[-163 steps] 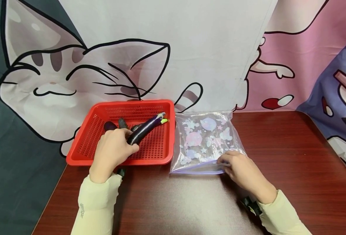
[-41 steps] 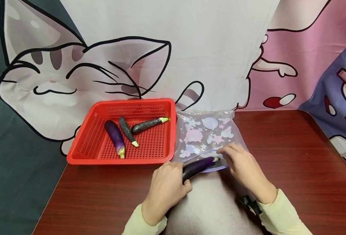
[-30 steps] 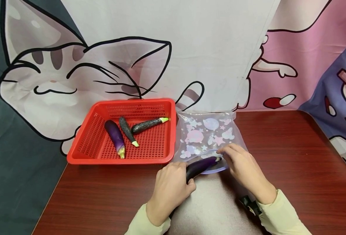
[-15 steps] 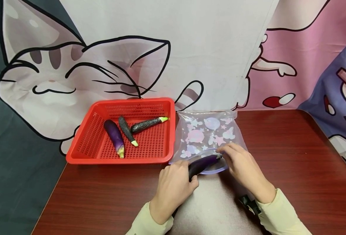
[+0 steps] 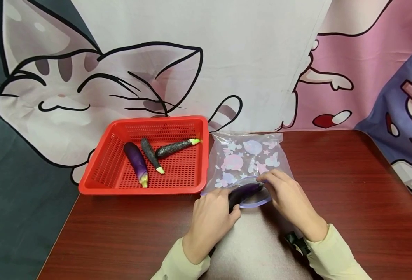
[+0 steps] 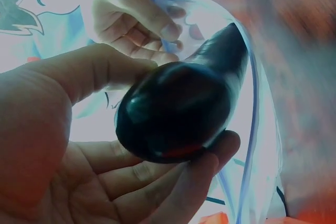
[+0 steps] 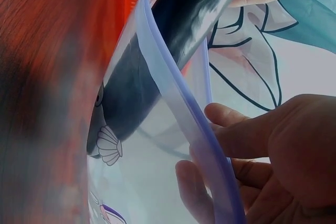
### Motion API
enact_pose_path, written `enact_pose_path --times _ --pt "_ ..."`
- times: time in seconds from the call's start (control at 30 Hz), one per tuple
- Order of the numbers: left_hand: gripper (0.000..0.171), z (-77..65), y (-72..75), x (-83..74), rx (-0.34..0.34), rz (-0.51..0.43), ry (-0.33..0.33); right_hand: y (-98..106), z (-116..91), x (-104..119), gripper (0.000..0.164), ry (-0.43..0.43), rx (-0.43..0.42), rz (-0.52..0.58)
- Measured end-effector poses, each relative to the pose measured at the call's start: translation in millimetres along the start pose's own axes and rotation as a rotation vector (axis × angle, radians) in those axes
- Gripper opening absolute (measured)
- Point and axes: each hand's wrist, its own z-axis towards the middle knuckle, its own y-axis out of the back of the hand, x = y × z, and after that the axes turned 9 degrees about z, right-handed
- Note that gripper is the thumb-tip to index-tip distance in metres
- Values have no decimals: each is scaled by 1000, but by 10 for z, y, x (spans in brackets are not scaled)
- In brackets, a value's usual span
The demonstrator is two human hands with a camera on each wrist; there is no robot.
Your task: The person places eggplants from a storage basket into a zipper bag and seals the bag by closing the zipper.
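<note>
- We see the left hand (image 5: 211, 221) reaching forward and to the right from the bottom of the head view, with the back of the hand uppermost.
- Its fingers curl around the thick, rounded end of an eggplant (image 5: 242, 195); in the left wrist view we find the thumb on one side and the fingers on the opposite side.
- We see the eggplant slanting through the mouth of a clear printed bag (image 5: 234, 163), its stem end inside and its thick end outside, in the left hand.
- We see the right hand (image 5: 291, 198) angled in from the lower right, its fingers bent and pinching the bag's purple rim (image 7: 181, 87), with fingertips on both sides of the plastic.
- A black strap (image 5: 297, 243) sits at the right wrist, beside a pale sleeve (image 5: 335, 256).
- The bag lies on the brown table (image 5: 115, 237), just right of a red basket (image 5: 143, 191).
- In the basket we count a purple eggplant (image 5: 136, 161) and two slender dark vegetables (image 5: 174, 149).
</note>
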Motion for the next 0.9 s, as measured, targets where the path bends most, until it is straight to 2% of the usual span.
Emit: enact_pose_path --times 0.53,0.8,0.9 --pt "33 10 -96 -92 -18 -75 21 -8 -3 1 18 -11 -6 8" --pt "32 3 -159 -156 -102 -85 19 -18 -5 2 15 4 -16 21" --pt "30 7 -171 -168 -107 -95 5 -22 -2 2 13 8 -18 19"
